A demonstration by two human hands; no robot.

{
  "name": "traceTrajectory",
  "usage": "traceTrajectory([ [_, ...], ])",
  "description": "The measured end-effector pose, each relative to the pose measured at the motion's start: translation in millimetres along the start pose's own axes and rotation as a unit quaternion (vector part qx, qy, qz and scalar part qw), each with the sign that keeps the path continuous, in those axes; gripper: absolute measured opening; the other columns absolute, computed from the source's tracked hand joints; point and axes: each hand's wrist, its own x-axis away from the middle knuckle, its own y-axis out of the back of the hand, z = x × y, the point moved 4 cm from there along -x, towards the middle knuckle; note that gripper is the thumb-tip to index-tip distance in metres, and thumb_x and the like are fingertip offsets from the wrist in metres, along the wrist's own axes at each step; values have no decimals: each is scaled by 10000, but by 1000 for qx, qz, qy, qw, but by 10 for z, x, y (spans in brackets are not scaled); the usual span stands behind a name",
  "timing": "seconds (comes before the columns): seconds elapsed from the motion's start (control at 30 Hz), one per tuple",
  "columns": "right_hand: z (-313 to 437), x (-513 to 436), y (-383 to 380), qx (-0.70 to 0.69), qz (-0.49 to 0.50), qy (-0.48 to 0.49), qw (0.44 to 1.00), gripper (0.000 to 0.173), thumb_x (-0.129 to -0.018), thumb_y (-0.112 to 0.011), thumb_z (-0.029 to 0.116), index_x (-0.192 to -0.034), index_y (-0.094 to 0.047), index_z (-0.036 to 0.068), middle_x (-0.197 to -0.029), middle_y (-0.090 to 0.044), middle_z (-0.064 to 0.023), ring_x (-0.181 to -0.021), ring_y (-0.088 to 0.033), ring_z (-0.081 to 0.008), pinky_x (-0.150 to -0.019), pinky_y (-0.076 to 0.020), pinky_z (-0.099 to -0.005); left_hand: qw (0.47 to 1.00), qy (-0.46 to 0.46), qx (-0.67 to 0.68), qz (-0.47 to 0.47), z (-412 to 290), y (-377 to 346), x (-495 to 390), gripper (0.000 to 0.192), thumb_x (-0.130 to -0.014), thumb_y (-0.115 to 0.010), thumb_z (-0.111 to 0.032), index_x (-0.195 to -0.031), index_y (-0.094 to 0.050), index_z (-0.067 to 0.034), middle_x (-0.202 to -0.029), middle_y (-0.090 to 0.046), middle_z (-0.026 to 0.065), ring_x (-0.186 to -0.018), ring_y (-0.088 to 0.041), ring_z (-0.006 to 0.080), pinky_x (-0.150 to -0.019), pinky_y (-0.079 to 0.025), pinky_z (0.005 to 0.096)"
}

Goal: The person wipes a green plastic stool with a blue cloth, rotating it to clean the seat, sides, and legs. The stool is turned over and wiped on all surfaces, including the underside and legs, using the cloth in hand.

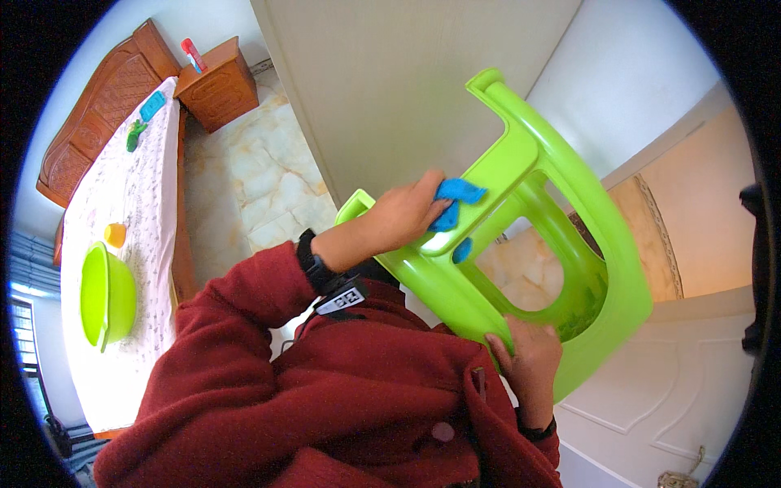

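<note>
A bright green plastic stool (pixel 610 256) is tilted in front of my body, its frame openings turned towards me. My left hand (pixel 418 204) grips a blue cloth (pixel 460 190) and presses it on the stool's flat edge. Part of the cloth also shows through an opening just below that edge. With my right hand (pixel 528 354) I hold the stool's near rim, thumb on one side and the fingers curled over into the opening. The stool's far underside is partly hidden.
To the left is a bed (pixel 152 256) bearing a green basin (pixel 122 299), a yellow cup (pixel 115 235), a green item (pixel 134 135) and a blue tray-like item (pixel 152 107). A wooden nightstand (pixel 219 85) holds a red spray can (pixel 194 55). A white door (pixel 634 390) stands at lower right.
</note>
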Motion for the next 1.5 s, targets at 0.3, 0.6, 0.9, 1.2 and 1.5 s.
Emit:
traceTrajectory([
  [0.3,18,169,-46,30,-1,-17,999,412,-758,-773,400,-1019,-676,97,-838,-702,-105,-719,-646,-293,-645,-450,-406,987,-100,120,-24,-148,-31,-737,331,-981,-514,-335,-1084,-533,-21,-941,-627,249,-874,-614,402,-772,-479,457],
  [0.6,-96,236,58,-1,-3,-30,1000,389,-746,-777,396,-1000,-677,119,-799,-686,-89,-714,-639,-287,-658,-447,-407,998,-39,22,53,-12,-30,174,292,-933,-519,-282,-1100,-558,-46,-940,-632,227,-862,-638,375,-782,-496,448],
  [0.9,94,365,0,-41,54,-2,998,362,-742,-774,330,-1020,-668,124,-762,-662,-83,-692,-635,-284,-594,-463,-401,992,-81,88,-28,-473,171,-634,375,-911,-528,-334,-1141,-587,-44,-840,-651,163,-753,-639,238,-701,-518,397],
  [1.2,-205,328,107,-1,-28,-82,996,271,-787,-761,351,-890,-708,106,-808,-705,-91,-704,-651,-287,-648,-454,-399,987,-117,-101,40,-222,-37,164,294,-881,-572,-287,-1070,-529,-65,-876,-637,245,-799,-618,435,-691,-497,497],
  [1.5,-106,309,219,-45,-68,-84,993,226,-754,-800,261,-860,-705,86,-812,-709,-107,-695,-643,-312,-643,-471,-406,976,-184,-97,-71,-378,93,269,293,-854,-638,-273,-1071,-526,-111,-806,-649,181,-722,-638,409,-620,-504,504],
])
